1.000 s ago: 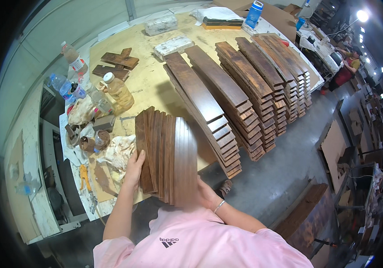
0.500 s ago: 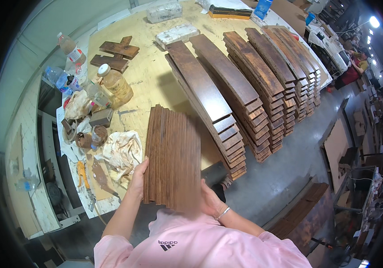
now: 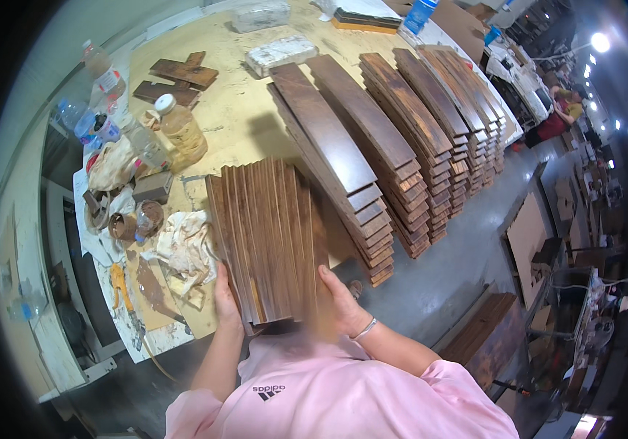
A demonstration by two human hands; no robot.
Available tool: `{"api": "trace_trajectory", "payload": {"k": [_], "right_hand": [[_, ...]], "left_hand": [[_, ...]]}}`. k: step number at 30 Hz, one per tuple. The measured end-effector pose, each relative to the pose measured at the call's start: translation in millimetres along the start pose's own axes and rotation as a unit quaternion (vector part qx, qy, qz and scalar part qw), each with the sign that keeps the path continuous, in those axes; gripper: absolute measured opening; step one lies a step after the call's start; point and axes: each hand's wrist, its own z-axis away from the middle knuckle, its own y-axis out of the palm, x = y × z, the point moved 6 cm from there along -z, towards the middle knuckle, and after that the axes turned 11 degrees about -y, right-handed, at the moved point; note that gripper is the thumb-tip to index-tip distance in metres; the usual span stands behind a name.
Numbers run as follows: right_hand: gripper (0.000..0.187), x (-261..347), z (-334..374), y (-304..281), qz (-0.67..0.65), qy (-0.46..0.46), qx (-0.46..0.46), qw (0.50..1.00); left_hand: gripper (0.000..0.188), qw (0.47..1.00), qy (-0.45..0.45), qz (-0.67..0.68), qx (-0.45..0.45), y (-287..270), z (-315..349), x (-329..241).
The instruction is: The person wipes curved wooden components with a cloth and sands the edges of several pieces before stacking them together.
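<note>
Between my two hands is a bundle of dark brown wooden planks (image 3: 262, 234), set on edge side by side, their long edges facing up. My left hand (image 3: 227, 296) presses its left side near the close end. On the right side, my right hand (image 3: 341, 301) grips the bundle with the thumb up; its fingers are partly hidden beneath. The near end of the bundle is blurred, close to my body. Just right of the bundle stands the first of several stepped stacks of brown planks (image 3: 328, 135) on the table. A stained cloth (image 3: 186, 249) lies left of my left hand.
The yellowish worktable (image 3: 244, 110) holds a jar of amber liquid (image 3: 182, 135), plastic bottles (image 3: 102, 69), loose short boards (image 3: 175, 79) and a whitish wrapped block (image 3: 281, 55). An orange-handled tool (image 3: 118, 287) lies at the left edge. Another person (image 3: 557, 121) is far right.
The bundle has tilted and shifted slightly left, its planks now fanned unevenly. My right hand has moved up along its side. The whole view has shifted a little.
</note>
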Motion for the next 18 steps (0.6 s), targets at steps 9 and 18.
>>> {"api": "trace_trajectory", "payload": {"k": [9, 18], "right_hand": [[0.054, 20.1, -21.8, -11.3, 0.090, -0.002, -0.036, 0.995], [0.053, 1.4, -43.9, -67.9, 0.053, -0.019, 0.025, 0.998]], "left_hand": [[0.046, 0.980, 0.064, -0.171, -0.084, -12.0, -13.4, -18.2], [0.045, 0.754, 0.207, -0.583, -0.222, 1.2, -9.5, -66.0]]}}
